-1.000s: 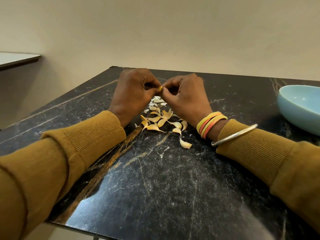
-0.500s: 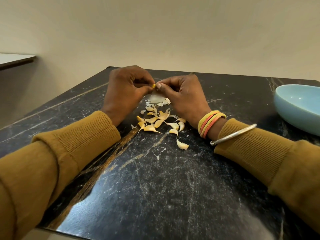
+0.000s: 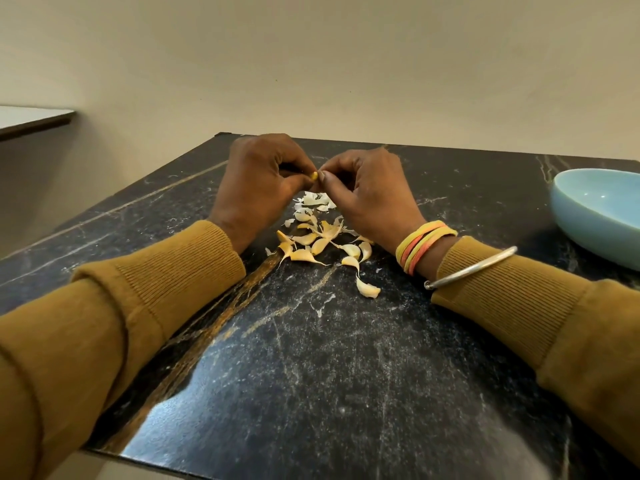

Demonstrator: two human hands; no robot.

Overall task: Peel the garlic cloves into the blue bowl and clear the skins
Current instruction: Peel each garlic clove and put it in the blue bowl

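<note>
At the far left a pale ledge (image 3: 31,119) juts from the wall. On the black marble worktop (image 3: 311,375) two mustard sleeves reach in. The left hand (image 3: 258,181) is curled, its fingertips pinching one end of a small yellow garlic clove (image 3: 314,175) held above the worktop. The right hand (image 3: 370,192) meets it, thumb and forefinger nipping the clove's other end. Directly beneath lie white papery skins (image 3: 313,204), and nearer the sleeves a scatter of yellowish garlic pieces (image 3: 311,244); I cannot tell whether these are cloves or husks. The right wrist wears yellow and orange bangles (image 3: 420,242) and a silver one (image 3: 474,266). The blue bowl (image 3: 588,233) sits well apart at the right edge.
</note>
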